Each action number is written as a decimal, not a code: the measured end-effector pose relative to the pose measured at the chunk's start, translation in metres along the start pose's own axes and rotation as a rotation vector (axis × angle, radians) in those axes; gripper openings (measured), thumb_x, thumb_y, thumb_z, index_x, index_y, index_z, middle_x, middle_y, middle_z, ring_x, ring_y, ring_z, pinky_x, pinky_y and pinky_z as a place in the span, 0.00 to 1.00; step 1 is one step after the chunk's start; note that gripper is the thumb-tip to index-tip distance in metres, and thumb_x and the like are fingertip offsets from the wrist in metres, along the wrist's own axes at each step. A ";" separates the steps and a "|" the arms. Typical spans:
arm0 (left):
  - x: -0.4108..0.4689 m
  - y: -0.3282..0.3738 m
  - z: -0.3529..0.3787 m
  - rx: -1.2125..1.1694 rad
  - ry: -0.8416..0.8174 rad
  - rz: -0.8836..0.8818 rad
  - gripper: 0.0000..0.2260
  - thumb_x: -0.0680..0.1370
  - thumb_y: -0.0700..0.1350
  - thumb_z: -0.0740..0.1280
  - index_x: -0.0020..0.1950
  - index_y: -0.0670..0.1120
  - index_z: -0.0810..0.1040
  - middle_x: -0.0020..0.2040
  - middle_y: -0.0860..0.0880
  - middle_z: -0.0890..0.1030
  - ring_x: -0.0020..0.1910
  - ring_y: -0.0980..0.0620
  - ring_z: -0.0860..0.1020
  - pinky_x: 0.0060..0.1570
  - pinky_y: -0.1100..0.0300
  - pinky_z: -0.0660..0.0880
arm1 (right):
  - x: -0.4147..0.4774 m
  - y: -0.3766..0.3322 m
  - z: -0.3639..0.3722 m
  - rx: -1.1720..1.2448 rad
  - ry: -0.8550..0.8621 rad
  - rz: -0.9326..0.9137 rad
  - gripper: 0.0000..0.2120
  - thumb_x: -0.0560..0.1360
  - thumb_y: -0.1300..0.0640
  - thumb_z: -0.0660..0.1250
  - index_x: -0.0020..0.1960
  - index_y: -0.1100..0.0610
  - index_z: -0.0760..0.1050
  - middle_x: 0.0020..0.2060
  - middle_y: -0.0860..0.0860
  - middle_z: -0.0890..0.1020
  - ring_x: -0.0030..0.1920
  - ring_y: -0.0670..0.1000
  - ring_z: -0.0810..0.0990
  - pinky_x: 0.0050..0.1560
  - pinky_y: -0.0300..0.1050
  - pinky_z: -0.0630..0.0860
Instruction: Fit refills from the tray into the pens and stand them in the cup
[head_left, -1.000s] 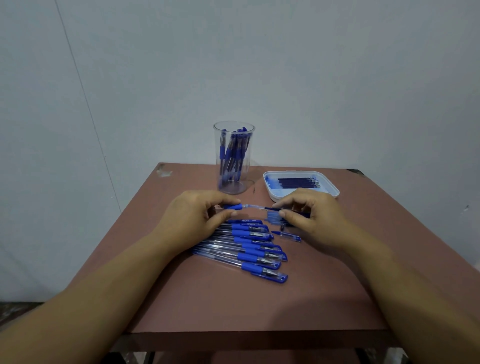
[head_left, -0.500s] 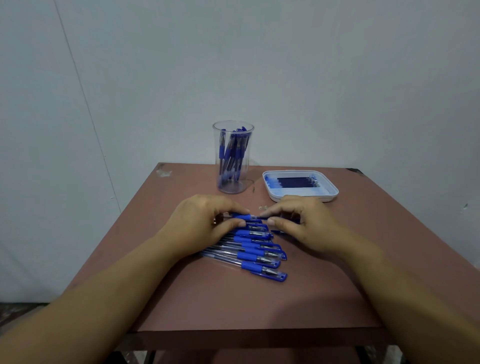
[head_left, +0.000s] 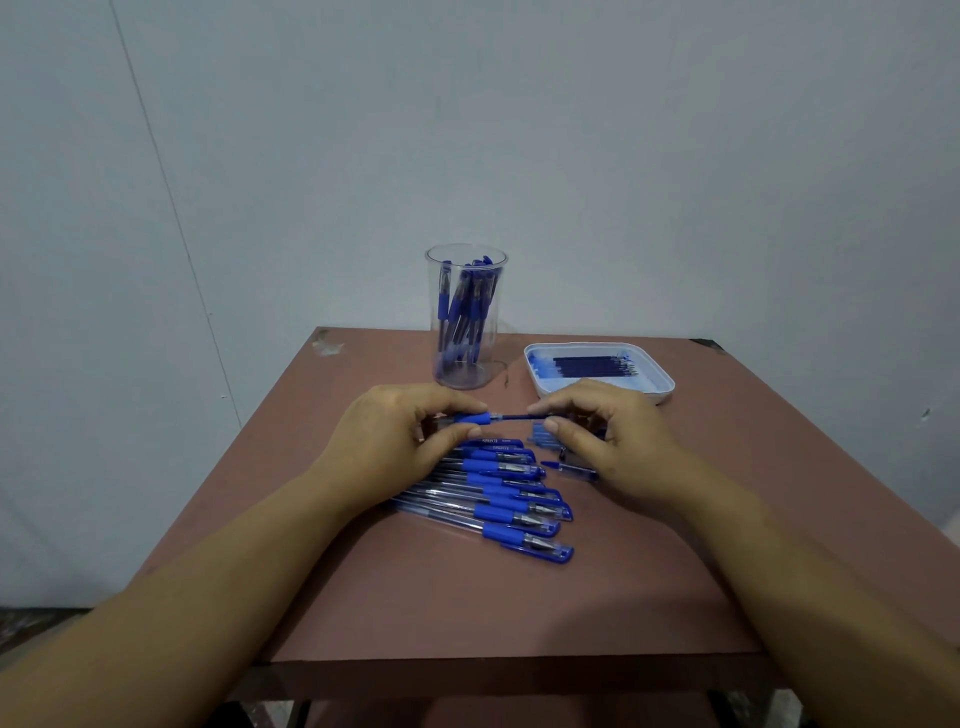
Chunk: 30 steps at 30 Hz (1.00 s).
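Over brown table, dark refill juts from blue-gripped pen.

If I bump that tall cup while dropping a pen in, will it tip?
Probably fairly tippy: the cup is tall and narrow, and its pens lean to one side. It looks like clear plastic, so likely light and may slide.

White lettering stands on the blue parts of the two farthest pens in the lying row, just below the gap between the left hand and the right hand. It looks like a short word in capitals, too small to read surely. Nothing else shows readable text.
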<state>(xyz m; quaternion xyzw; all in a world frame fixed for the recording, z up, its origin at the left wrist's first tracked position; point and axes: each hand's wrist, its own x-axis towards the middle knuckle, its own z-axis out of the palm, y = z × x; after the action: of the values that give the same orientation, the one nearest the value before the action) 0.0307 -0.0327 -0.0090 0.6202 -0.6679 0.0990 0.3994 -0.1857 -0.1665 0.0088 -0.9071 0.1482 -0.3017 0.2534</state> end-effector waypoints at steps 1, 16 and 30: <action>0.000 0.000 0.000 -0.005 0.003 -0.002 0.17 0.74 0.63 0.64 0.56 0.57 0.83 0.47 0.62 0.84 0.38 0.59 0.79 0.39 0.61 0.78 | 0.000 0.000 -0.001 0.003 0.002 -0.007 0.12 0.77 0.60 0.68 0.56 0.46 0.80 0.43 0.43 0.80 0.42 0.44 0.76 0.42 0.31 0.71; 0.000 0.001 0.001 -0.018 0.014 -0.012 0.17 0.74 0.63 0.64 0.56 0.58 0.83 0.46 0.61 0.84 0.38 0.60 0.80 0.40 0.60 0.78 | 0.001 0.002 0.003 -0.005 0.086 -0.022 0.06 0.76 0.57 0.70 0.50 0.47 0.79 0.39 0.45 0.79 0.38 0.49 0.75 0.38 0.39 0.74; 0.001 0.002 0.003 -0.030 -0.001 -0.013 0.16 0.74 0.63 0.64 0.57 0.58 0.83 0.47 0.61 0.84 0.41 0.59 0.81 0.41 0.56 0.79 | 0.002 -0.001 0.007 0.002 0.088 -0.061 0.10 0.76 0.57 0.70 0.54 0.44 0.78 0.41 0.43 0.79 0.40 0.49 0.76 0.40 0.36 0.73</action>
<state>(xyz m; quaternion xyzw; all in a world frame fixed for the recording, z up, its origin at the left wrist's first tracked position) 0.0280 -0.0350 -0.0099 0.6186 -0.6653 0.0861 0.4090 -0.1802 -0.1643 0.0053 -0.8968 0.1309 -0.3489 0.2383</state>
